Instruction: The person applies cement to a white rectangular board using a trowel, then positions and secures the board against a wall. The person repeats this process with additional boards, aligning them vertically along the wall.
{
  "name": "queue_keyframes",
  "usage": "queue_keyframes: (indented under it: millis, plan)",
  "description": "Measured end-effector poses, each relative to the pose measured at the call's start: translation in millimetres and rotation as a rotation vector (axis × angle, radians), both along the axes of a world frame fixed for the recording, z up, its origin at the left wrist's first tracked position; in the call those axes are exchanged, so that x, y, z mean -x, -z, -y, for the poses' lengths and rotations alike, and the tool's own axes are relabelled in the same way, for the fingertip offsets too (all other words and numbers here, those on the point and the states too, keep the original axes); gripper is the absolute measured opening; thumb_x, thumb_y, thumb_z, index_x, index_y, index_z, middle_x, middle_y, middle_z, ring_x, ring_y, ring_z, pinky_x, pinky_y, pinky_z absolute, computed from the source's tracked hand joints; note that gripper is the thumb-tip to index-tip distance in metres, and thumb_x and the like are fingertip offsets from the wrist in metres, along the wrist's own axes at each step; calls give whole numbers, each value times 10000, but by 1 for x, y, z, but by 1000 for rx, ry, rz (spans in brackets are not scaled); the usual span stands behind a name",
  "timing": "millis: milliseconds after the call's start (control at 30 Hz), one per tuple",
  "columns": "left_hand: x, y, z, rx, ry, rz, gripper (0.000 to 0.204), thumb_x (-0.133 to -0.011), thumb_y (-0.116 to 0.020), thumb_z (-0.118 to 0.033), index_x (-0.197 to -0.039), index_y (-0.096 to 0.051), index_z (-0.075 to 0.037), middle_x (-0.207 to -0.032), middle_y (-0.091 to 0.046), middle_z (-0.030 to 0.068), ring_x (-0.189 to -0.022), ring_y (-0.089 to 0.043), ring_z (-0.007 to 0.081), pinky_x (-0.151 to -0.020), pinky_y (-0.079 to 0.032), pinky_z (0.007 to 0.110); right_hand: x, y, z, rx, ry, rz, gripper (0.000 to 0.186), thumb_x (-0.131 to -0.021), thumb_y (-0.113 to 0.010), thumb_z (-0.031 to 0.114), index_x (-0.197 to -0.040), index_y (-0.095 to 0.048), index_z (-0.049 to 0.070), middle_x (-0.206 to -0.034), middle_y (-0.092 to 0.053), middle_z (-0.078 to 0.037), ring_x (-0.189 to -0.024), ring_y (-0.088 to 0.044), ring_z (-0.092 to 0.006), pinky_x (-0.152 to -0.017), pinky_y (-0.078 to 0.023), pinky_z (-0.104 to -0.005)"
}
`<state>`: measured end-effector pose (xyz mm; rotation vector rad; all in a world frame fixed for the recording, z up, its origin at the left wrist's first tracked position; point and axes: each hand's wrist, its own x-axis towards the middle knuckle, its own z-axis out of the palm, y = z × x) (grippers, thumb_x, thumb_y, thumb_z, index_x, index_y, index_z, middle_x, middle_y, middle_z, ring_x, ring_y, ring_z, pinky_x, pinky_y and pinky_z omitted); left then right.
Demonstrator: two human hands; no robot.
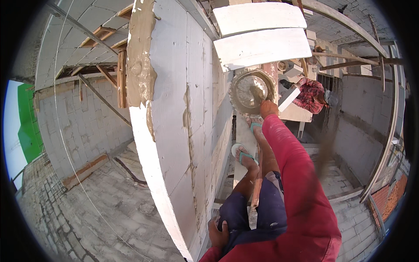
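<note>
Right hand (269, 109), two o'clock: gripping a smeared tool (258, 93) in the basin (235, 92), half past one. Left hand (218, 234), six o'clock, by the thigh (235, 215): grip we cannot tell. Step, we judge: scooping mortar (247, 85); next move calls for a steady lift.

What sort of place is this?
Probably a building site: wet grey-brown mortar lies atop a pale block wall, near a round mortar-caked basin and large white slab-shaped blocks.
</note>
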<state>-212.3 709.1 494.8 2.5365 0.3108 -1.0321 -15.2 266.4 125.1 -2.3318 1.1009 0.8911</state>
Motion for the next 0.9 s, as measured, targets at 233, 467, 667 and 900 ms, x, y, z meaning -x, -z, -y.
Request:
queue_keyframes:
  millis: [233,467,667,900]
  plan:
    - [-13,-2,10,62,130,-3,403,-983,-685,-214,-1294,-621,33,-1296,-611,245,-1238,-594,418,-1080,-465,464,82,-20,17,-398,164,353,476,-989,-674,465,-1185,-743,37,-1092,-758,-252,-1054,-721,-448,-945,-564,-496]
    - [-26,-13,16,138,215,89,387,-984,-677,-210,-1292,-623,18,-1295,-612,240,-1213,-598,414,-1074,-469,475,89,-197,15,-588,110,560,531,-1010,-644,462,-1335,-684,44,-1175,-737,-272,-1130,-696,-445,-992,-542,-498]
    - [-21,-29,-1,238,196,134,381,-980,-682,-214,-1277,-630,20,-1274,-623,240,-1203,-602,416,-1059,-474,474,50,-340,-53,-464,-125,695,541,-1047,-585,402,-1474,-560,69,-1381,-636,-263,-1159,-663,-461,-1010,-525,-502]
    - [-9,-26,-15,194,131,77,384,-975,-697,-212,-1284,-640,10,-1255,-630,233,-1191,-607,410,-1042,-480,472,-12,-333,-197,-220,45,1176,410,-1020,-647,213,-1428,-614,183,-1184,-589,-162,-1006,-677,-394,-869,-555,-504]
